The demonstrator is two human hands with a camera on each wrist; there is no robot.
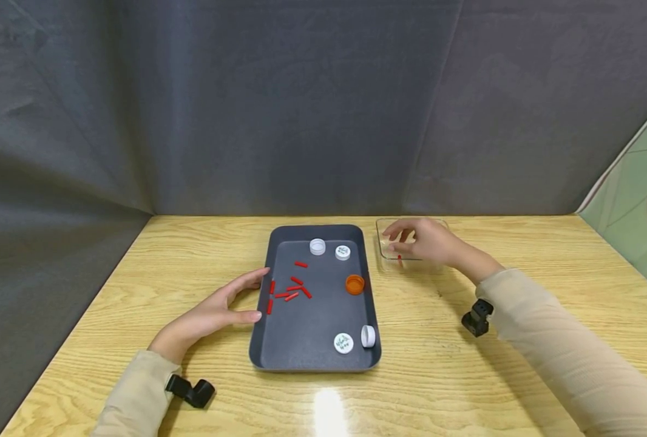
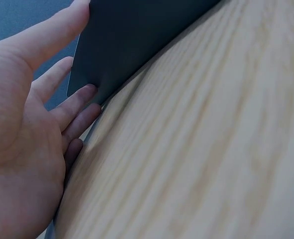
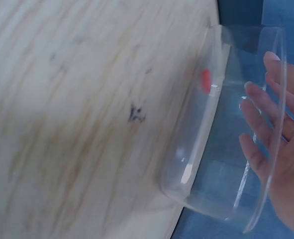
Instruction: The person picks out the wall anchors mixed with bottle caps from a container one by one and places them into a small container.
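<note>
At the left rim of a dark grey tray (image 1: 312, 328) my left hand (image 1: 209, 318) rests with fingers spread. In the left wrist view its fingertips (image 2: 87, 92) touch the outer wall of the tray (image 2: 132, 40). Over a clear rectangular container (image 1: 379, 240) hovers my right hand (image 1: 430, 241), fingers loosely bent and nothing between them. The right wrist view has its fingers (image 3: 258, 119) behind the container's transparent rim (image 3: 281, 99). One short red stick (image 3: 206, 81) lies inside the container near its bottom. Several similar red sticks (image 1: 283, 295) are scattered over the tray's left half.
In the tray are a white ring-like cap (image 1: 317, 246), two white caps with green marks, one at the back (image 1: 342, 252) and one at the front (image 1: 343, 343), an orange cap (image 1: 354, 284) and a white cap on edge (image 1: 368, 336). A grey curtain (image 1: 301, 109) stands behind the wooden table (image 1: 438, 364).
</note>
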